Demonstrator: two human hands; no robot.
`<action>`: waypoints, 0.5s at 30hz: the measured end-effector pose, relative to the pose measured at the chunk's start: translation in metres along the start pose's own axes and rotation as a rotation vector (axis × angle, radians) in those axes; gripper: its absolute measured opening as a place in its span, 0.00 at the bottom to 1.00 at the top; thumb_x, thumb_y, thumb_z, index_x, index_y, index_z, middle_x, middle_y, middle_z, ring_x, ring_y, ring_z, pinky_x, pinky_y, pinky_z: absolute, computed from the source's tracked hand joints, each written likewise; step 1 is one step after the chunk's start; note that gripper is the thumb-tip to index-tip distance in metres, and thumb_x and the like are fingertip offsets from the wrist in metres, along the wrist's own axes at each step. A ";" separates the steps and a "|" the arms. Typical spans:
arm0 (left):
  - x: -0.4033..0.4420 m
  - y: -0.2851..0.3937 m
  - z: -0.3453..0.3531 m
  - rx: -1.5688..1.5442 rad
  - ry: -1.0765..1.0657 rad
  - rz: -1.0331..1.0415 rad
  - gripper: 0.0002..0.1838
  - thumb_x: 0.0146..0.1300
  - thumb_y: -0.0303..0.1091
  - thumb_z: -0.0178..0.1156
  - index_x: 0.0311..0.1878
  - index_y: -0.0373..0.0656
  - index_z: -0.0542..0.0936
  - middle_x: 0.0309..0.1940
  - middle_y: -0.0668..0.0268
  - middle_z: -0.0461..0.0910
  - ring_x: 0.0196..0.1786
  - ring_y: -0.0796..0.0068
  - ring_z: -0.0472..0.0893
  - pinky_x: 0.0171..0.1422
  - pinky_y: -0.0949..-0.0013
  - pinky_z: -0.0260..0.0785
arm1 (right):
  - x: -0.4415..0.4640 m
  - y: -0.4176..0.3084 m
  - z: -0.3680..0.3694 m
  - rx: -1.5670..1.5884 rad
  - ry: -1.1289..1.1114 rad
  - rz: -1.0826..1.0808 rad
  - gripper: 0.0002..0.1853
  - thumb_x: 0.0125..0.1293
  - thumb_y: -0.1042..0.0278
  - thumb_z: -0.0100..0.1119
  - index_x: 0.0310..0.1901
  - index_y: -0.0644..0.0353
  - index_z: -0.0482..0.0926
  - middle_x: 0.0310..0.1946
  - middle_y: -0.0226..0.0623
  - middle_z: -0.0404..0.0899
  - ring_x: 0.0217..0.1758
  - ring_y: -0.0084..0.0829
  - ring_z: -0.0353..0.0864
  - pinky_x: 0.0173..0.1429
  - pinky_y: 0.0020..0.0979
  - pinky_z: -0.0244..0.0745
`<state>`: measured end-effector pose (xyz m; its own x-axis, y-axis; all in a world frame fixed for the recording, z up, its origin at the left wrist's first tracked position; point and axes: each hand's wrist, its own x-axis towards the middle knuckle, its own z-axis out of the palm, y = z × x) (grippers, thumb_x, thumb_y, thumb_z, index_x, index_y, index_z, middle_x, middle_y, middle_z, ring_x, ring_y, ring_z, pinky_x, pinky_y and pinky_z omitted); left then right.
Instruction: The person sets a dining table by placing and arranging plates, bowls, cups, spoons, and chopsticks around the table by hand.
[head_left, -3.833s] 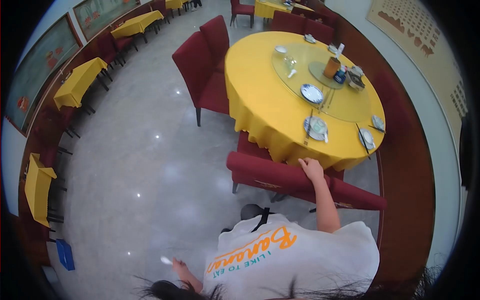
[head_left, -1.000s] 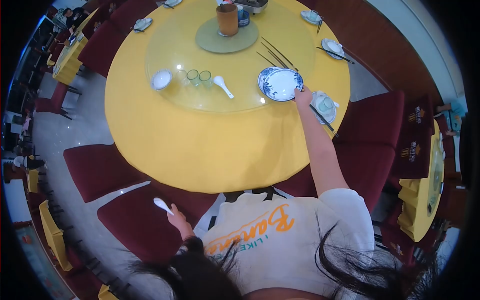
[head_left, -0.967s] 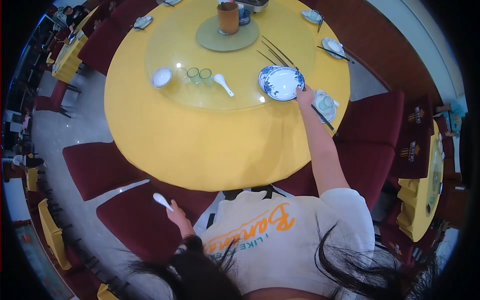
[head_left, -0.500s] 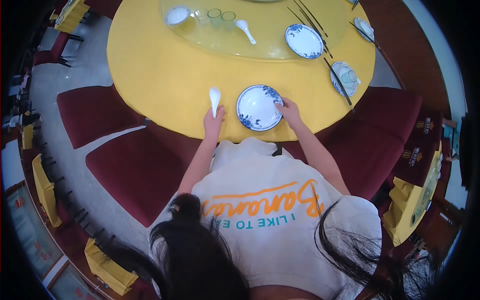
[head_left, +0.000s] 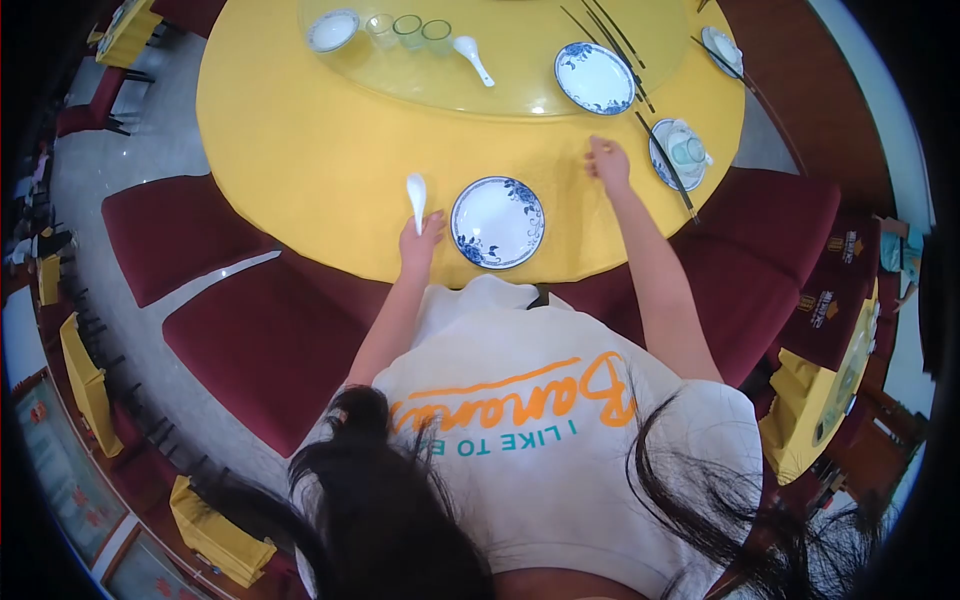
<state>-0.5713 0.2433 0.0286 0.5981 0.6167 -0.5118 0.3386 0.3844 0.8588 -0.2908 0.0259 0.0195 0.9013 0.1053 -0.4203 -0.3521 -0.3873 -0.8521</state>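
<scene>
The left hand [head_left: 422, 232] is clamped on the handle of a white spoon [head_left: 416, 190], with the bowl end pointing away from the torso; gripping low on the handle probably leaves the eating end untouched. The right hand [head_left: 608, 166] hovers over the yellow tablecloth [head_left: 330, 150], fingers loosely curled and apart, with no object visible in it. The near plate [head_left: 497, 222], blue-patterned, lies flat beside the table edge, directly in front of the torso and just right of the left hand; this location appears to suit a seated diner and is within reach of both hands. No food is visible on it. A second patterned plate [head_left: 595, 78] lies at the rim of the glass turntable [head_left: 515, 75], beside loose dark chopsticks [head_left: 618, 52]. On the turntable's left side, a small bowl [head_left: 333, 31] shows a bare white interior. Three glasses [head_left: 407, 31] stand beside it in a row, seemingly grouped for easy pickup; whether they contain liquid cannot be determined. A spare spoon [head_left: 473, 60] lies next to them. At right, a place setting [head_left: 660, 150] carries a greenish glass [head_left: 688, 150] nested among white tableware, a compact arrangement that likely saves table space.
</scene>
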 end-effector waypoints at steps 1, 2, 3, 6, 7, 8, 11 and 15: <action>-0.002 -0.004 -0.006 -0.017 0.037 -0.005 0.15 0.60 0.37 0.56 0.42 0.33 0.73 0.37 0.61 0.77 0.39 0.73 0.78 0.41 0.73 0.72 | 0.018 -0.010 -0.005 0.059 0.007 0.040 0.24 0.60 0.49 0.54 0.42 0.66 0.70 0.29 0.42 0.76 0.21 0.26 0.74 0.25 0.26 0.73; -0.004 -0.012 -0.013 -0.034 0.075 -0.011 0.16 0.60 0.38 0.56 0.42 0.33 0.73 0.38 0.60 0.77 0.39 0.73 0.79 0.41 0.72 0.72 | 0.036 -0.018 -0.009 0.118 0.013 0.080 0.27 0.60 0.48 0.54 0.46 0.67 0.67 0.32 0.44 0.76 0.24 0.29 0.76 0.27 0.27 0.75; -0.008 -0.017 -0.020 -0.052 0.116 -0.016 0.16 0.60 0.38 0.56 0.43 0.33 0.72 0.39 0.59 0.78 0.39 0.72 0.79 0.41 0.72 0.72 | 0.053 -0.024 -0.010 0.191 -0.006 0.148 0.27 0.60 0.47 0.53 0.47 0.67 0.66 0.33 0.45 0.76 0.26 0.31 0.77 0.29 0.28 0.75; -0.028 -0.013 -0.038 -0.038 0.238 -0.086 0.16 0.60 0.38 0.56 0.43 0.34 0.70 0.40 0.59 0.78 0.40 0.71 0.79 0.42 0.72 0.72 | 0.079 -0.044 -0.007 0.337 -0.062 0.270 0.26 0.62 0.50 0.52 0.49 0.68 0.64 0.37 0.47 0.75 0.36 0.38 0.79 0.36 0.32 0.78; -0.032 -0.018 -0.046 -0.056 0.270 -0.080 0.16 0.60 0.38 0.56 0.43 0.34 0.70 0.40 0.58 0.78 0.41 0.70 0.79 0.42 0.72 0.72 | 0.084 -0.045 -0.004 0.363 -0.042 0.277 0.24 0.62 0.53 0.52 0.49 0.68 0.64 0.38 0.47 0.75 0.36 0.38 0.79 0.36 0.33 0.78; -0.036 -0.023 -0.055 -0.073 0.305 -0.074 0.16 0.61 0.37 0.55 0.44 0.34 0.70 0.41 0.58 0.78 0.41 0.70 0.79 0.41 0.72 0.72 | 0.088 -0.046 0.000 0.389 -0.024 0.285 0.22 0.63 0.56 0.51 0.49 0.68 0.64 0.38 0.48 0.75 0.37 0.39 0.79 0.37 0.33 0.78; -0.054 -0.024 -0.070 -0.117 0.416 -0.078 0.15 0.62 0.37 0.53 0.45 0.34 0.68 0.42 0.58 0.77 0.41 0.69 0.79 0.42 0.72 0.72 | 0.105 -0.034 0.010 0.498 -0.017 0.310 0.18 0.63 0.65 0.51 0.49 0.67 0.64 0.39 0.48 0.74 0.37 0.41 0.79 0.36 0.33 0.78; -0.076 -0.026 -0.098 -0.194 0.529 -0.058 0.14 0.63 0.37 0.52 0.44 0.36 0.67 0.42 0.59 0.77 0.41 0.70 0.79 0.42 0.73 0.72 | 0.111 -0.011 0.001 0.629 -0.123 0.177 0.21 0.58 0.77 0.50 0.53 0.70 0.58 0.41 0.54 0.72 0.35 0.47 0.80 0.29 0.34 0.79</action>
<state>-0.6970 0.2532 0.0428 0.1203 0.8318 -0.5420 0.1905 0.5164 0.8349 -0.1869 0.0432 -0.0179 0.7944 0.2070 -0.5711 -0.6056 0.1961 -0.7712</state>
